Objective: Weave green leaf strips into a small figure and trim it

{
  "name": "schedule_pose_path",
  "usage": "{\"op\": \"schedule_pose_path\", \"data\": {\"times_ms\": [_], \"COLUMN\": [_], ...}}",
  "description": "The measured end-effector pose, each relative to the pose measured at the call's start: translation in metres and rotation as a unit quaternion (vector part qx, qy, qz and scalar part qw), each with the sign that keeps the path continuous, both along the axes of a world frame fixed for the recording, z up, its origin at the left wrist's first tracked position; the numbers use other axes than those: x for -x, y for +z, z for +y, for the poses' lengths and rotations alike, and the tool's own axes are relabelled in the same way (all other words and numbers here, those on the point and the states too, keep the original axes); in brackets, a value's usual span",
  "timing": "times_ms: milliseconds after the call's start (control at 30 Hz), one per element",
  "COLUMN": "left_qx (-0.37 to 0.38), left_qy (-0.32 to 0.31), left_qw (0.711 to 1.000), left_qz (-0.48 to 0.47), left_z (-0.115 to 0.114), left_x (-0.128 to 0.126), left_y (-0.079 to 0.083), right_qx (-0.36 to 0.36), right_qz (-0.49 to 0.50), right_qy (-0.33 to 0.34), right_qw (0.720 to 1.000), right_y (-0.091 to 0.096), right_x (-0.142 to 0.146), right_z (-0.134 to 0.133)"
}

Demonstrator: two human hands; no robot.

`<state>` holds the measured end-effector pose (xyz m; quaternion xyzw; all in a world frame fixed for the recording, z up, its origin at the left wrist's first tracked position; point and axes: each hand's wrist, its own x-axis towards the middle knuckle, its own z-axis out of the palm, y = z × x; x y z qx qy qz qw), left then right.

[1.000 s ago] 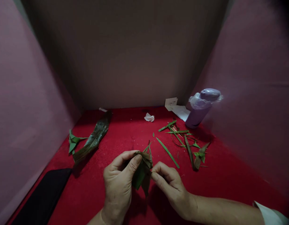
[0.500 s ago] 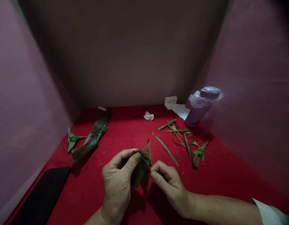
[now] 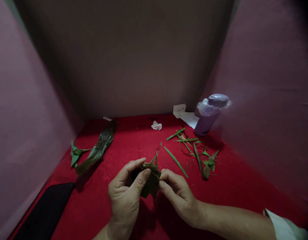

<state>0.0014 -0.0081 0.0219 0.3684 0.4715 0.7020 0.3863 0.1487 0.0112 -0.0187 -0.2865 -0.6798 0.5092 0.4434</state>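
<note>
A drab grey-brown back wall (image 3: 134,60) and two pale pink side panels (image 3: 269,116) enclose a bright red tabletop (image 3: 231,200), where a person works bare-handed over pieces of leaf. A flat black slab-like object (image 3: 44,213) of unclear material lies at the near left. Both hands meet near the middle of the tabletop's front edge. The left hand (image 3: 126,193) rises from below, thumb toward the camera, gripping a folded dark-green and brown leaf piece (image 3: 151,185) between thumb and curled fingers. The right hand (image 3: 180,196) comes in from the right, forearm nearly level below a pale rolled cuff (image 3: 284,225), thumb and forefinger pinched at the leaf's right edge. The leaf piece sits directly between the hands, touching both, the left covering more of it; its long axis appears to run near to far, a pointed tip hanging toward the wearer and thin stems (image 3: 156,155) jutting from the far end. Its inner folds are too dark to read.

A long, glossy dark-green leaf strip (image 3: 101,143) slants across the left. A purple cup topped with clear plastic (image 3: 206,123) stands at the far right, beside white papers (image 3: 190,119). Nearer lie narrow green and brown leaf trimmings (image 3: 185,141); beyond the hands rests a crumpled white tissue (image 3: 156,125).
</note>
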Motion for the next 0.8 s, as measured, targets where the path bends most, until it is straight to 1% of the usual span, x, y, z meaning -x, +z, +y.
{"op": "schedule_pose_path", "data": {"times_ms": [67,133,333,500,600,733,800], "left_qx": [-0.006,-0.027,-0.086,-0.105,-0.084,-0.016,0.004], "left_qy": [-0.019,-0.032,-0.055,-0.086,-0.099,-0.124,-0.137], "left_qw": [1.0,0.999,0.993,0.986,0.988,0.991,0.99], "left_qz": [-0.011,-0.006,0.053,0.095,0.085,0.053,0.047], "left_z": [-0.0001,-0.0003,-0.0013,-0.001,-0.0001,0.0012,0.0016], "left_x": [-0.0004,-0.0001,0.0016,0.0019,0.0017,0.0029,0.0041], "left_y": [0.0013,0.0026,0.005,0.0052,0.0052,0.005,0.0047], "right_qx": [0.0,-0.004,-0.003,0.002,0.0,0.003,0.008], "right_qz": [0.009,0.013,0.011,0.021,0.02,0.005,-0.001], "right_qy": [0.0,0.001,-0.017,-0.017,-0.016,-0.018,-0.025], "right_qw": [1.0,1.0,1.0,1.0,1.0,1.0,1.0], "right_y": [-0.0002,-0.002,-0.0087,-0.0084,-0.008,-0.0073,-0.0068], "right_x": [-0.0006,-0.001,-0.001,-0.002,-0.0029,-0.0035,-0.0036], "right_z": [0.0006,0.0011,0.0035,0.005,0.005,0.0043,0.0042]}}
